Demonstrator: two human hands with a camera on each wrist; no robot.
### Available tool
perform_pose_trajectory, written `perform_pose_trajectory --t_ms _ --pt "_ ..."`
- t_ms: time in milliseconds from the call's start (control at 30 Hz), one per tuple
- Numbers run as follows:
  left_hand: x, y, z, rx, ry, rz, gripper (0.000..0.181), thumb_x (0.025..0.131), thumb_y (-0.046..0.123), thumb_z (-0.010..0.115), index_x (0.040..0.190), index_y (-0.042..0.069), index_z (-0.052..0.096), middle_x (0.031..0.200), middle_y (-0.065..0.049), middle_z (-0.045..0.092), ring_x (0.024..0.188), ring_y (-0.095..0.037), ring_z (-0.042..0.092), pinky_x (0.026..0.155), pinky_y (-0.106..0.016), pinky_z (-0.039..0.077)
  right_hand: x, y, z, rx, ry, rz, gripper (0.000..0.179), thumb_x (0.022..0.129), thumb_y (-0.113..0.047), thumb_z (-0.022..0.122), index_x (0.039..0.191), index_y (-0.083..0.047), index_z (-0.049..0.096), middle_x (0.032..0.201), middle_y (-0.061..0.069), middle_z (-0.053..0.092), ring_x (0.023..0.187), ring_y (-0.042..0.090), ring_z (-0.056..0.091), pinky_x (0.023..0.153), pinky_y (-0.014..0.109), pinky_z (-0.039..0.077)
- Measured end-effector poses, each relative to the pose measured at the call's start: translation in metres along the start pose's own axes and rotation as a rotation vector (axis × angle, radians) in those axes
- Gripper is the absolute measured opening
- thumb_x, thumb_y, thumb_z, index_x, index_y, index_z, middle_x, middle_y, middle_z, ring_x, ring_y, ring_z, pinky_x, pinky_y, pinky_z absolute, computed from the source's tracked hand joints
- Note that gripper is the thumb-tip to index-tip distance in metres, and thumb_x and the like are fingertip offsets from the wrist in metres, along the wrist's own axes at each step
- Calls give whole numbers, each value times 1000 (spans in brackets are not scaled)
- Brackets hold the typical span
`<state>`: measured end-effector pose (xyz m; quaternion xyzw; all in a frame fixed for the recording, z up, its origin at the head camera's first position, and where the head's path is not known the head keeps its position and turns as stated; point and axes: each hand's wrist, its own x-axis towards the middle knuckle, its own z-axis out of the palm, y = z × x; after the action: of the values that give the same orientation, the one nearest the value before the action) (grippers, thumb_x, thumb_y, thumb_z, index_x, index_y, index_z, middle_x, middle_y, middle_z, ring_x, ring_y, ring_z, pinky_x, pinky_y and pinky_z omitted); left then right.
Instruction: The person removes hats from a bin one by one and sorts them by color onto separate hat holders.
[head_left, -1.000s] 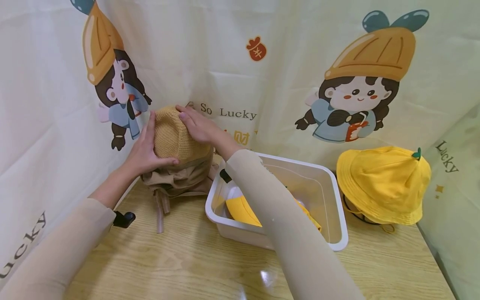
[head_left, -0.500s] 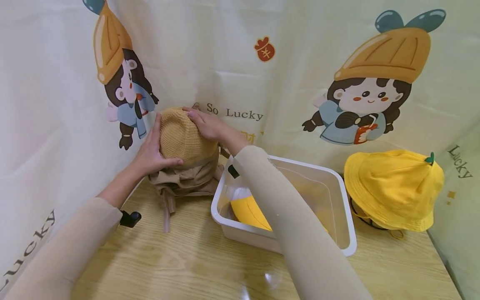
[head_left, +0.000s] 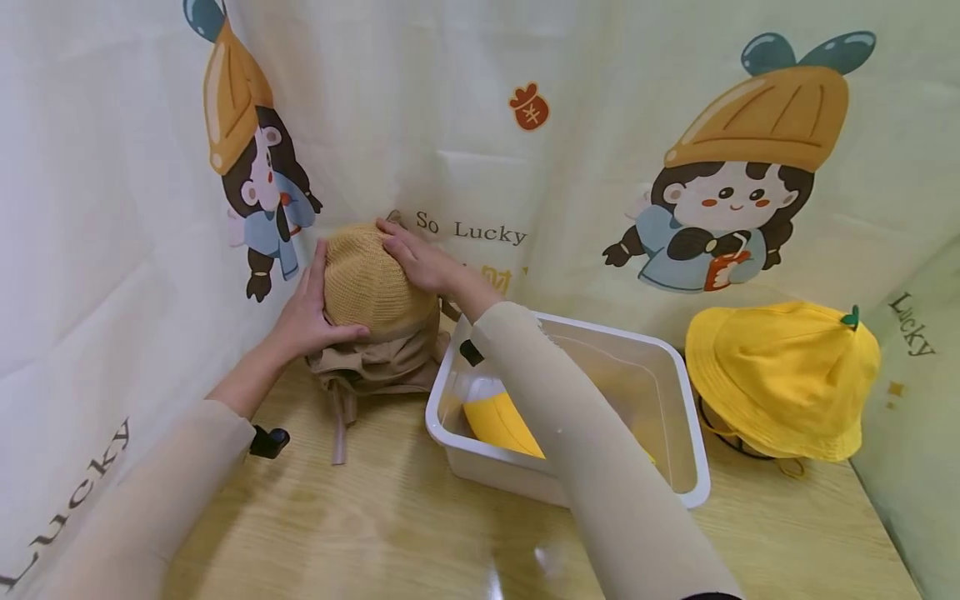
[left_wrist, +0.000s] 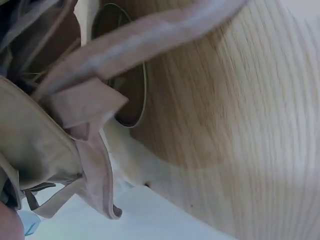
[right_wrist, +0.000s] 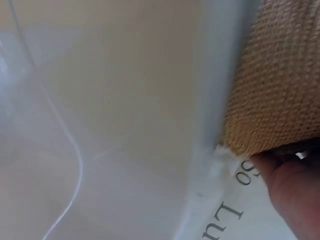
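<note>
A tan knit hat (head_left: 367, 283) sits over a khaki cloth piece (head_left: 393, 358) with hanging straps, possibly another hat, at the back left of the table. My left hand (head_left: 303, 321) holds the knit hat's left side, its thumb lying across the lower front. From the right, my right hand (head_left: 423, 262) grips the top and far side. In the right wrist view, the knit fabric (right_wrist: 280, 80) meets the right thumb at its edge; the other fingers are mostly hidden. Khaki folds and a strap (left_wrist: 150, 40) fill the left side of the left wrist view, near a thin ring (left_wrist: 145, 90).
A white plastic bin (head_left: 502, 471) stands beside the khaki piece, under my right forearm, with yellow cloth (head_left: 498, 423) inside. To its right, a yellow bucket hat (head_left: 787, 375) with a green sprout rests on a dark wire stand. A printed curtain (head_left: 570, 167) hangs behind.
The dent in the knit hat's crown has smoothed out, and the crown looks rounder. Both hands stay on the hat. The head view has shifted slightly.
</note>
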<state>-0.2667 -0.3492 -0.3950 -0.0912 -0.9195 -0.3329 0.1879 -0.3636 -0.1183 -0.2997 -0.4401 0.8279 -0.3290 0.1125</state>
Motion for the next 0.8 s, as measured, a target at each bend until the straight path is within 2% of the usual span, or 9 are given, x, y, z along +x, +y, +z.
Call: perform_pose_trajectory --t_ms 100,200,367,433,600,800 --pt "0 2 -5 -10 -17 -2 144 62 36 93 157 40 -15 162 -18 16 141 -44 30 107 -70 28 -5 -1 3 11 42 30 63 109 -44 20 162 -13 5 168 9 10 154 20 10 123 28 11" --pt "1 9 -11 -27 -16 -1 139 65 35 92 158 39 -11 163 -18 15 141 -45 28 107 -72 26 -12 0 7 36 96 69 64 109 -42 20 161 -10 3 168 12 10 154 23 12 123 30 12" --pt "7 19 -19 -41 -18 -14 140 65 37 92 157 40 -14 167 -10 5 149 -41 19 113 -69 20 -18 5 9 58 120 121 59 110 -39 16 161 -12 7 168 6 11 153 24 14 123 31 13" --pt "10 18 -20 -51 -32 -36 142 65 37 92 156 42 -16 168 -8 5 149 -40 19 114 -67 20 -18 8 8 57 109 115 58 110 -38 15 161 -11 10 168 6 12 153 25 14 123 30 13" --pt "9 10 -16 -94 -42 -76 143 63 32 94 155 46 -16 167 -11 9 146 -41 24 114 -67 21 -16 16 4 82 40 109 57 110 -39 13 160 -12 17 166 9 18 153 25 17 123 29 14" --pt "6 -3 -3 -129 -47 -72 146 60 30 96 155 48 -13 165 -12 13 146 -39 25 114 -66 20 -15 24 1 83 -6 160 58 110 -42 16 160 -15 20 165 9 22 152 24 20 123 31 16"
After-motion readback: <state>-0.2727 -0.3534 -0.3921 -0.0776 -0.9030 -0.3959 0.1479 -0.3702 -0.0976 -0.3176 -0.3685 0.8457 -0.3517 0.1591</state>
